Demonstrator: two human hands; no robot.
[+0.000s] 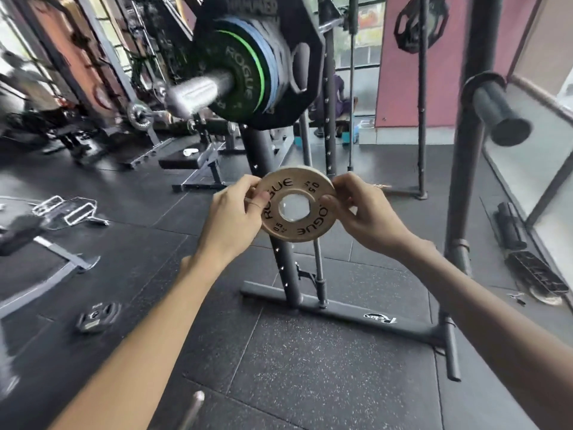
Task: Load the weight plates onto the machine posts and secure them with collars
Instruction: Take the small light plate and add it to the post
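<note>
From your head camera, both your hands are raised in front of you with a small tan plate (288,184) held between them, clear of the floor (310,367). Your left hand (235,212) pinches the plate's left rim, thumb on the printed face and fingers curled behind. Your right hand (366,212) grips the right rim the same way, thumb near the centre hole. The plate faces you, slightly tilted, and reads ROGUE.

Above the plate and to its left, a steel post (198,94) juts toward you. It already carries a black plate with a green edge (245,79), blue plates (269,69) behind that, and a large black angular plate (305,88) at the back. The tan plate is well apart from that post, lower down.

At upper right a dark post (499,113) stands bare. The rack base (356,315) lies on the floor under your hands, and a small black plate (97,316) lies flat on the floor to your left.
</note>
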